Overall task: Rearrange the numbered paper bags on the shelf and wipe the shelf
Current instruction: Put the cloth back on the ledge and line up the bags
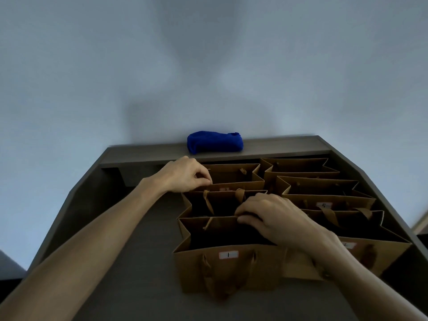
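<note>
A plain indoor room, perhaps a home or a storeroom; which one cannot be told. A dark grey-brown shelf stands against a bare pale wall at 12 o'clock. Open brown paper bags fill its right half, and a folded blue cloth lies on its raised back ledge.

Left hand and right hand pinch the rims of the middle paper bag.
</note>
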`<state>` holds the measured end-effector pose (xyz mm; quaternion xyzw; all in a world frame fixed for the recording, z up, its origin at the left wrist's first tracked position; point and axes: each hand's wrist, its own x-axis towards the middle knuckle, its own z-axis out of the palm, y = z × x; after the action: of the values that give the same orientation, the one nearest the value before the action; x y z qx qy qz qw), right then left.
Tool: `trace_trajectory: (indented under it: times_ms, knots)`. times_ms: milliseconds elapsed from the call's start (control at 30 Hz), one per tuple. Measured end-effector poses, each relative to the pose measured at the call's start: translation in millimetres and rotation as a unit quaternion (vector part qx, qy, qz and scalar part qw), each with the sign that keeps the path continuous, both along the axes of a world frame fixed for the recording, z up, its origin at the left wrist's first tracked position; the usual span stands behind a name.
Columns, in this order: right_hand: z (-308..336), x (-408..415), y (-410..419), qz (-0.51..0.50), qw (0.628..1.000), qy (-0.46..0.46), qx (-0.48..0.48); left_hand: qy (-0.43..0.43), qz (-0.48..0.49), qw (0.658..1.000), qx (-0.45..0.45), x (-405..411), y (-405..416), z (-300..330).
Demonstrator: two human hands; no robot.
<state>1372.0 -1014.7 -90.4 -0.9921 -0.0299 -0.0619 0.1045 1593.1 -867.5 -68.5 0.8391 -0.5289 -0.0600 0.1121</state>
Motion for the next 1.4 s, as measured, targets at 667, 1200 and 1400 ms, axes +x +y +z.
trace_trajectory:
  times_ms: [667, 1200, 1400]
  knots:
    - [-1.0, 84.0, 80.0, 0.060, 0.997, -0.026, 0.028, -0.098, 0.101, 0.990, 0.020, 22.6, 104.9, 0.3]
    - [-10.1, 139.9, 162.1, 0.131, 0.989, -0.046, 0.059, -0.064, 0.221, 0.973, 0.002, 51.0, 199.3, -6.7]
    - [1.9, 106.8, 135.3, 0.131, 0.983, -0.103, 0.074, -0.068, 0.164, 0.983, -0.044, 31.2, 180.2, -1.4]
